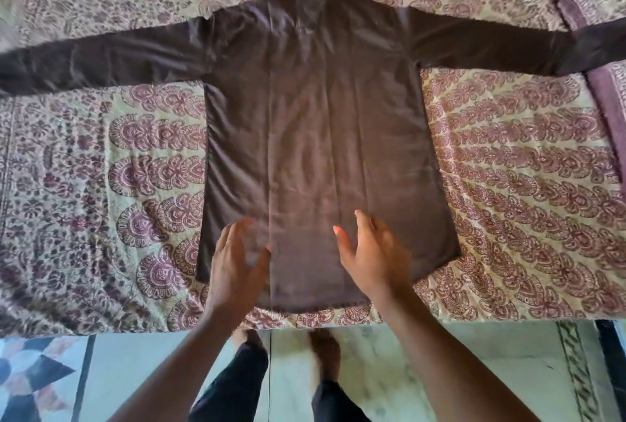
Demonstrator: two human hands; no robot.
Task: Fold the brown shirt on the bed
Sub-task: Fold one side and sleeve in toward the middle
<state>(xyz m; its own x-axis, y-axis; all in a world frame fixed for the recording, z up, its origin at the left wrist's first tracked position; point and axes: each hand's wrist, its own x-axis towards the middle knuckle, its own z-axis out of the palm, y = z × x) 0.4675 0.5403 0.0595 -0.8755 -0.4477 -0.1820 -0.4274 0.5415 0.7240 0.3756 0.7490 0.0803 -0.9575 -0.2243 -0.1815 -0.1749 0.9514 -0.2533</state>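
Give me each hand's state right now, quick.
Left hand: open, fingers spread flat over the brown shirt near its hem.
Right hand: open, fingers straight over the shirt, holding nothing.

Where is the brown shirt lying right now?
In the head view the brown shirt lies spread flat mid-bed on the patterned bedspread, sleeves stretched out both ways, its hem nearest the person under both open hands.

A home bedroom: a bed (pixel 508 184) under a paisley-print bedspread (pixel 101 184) stands on a marble tile floor (pixel 474 371).
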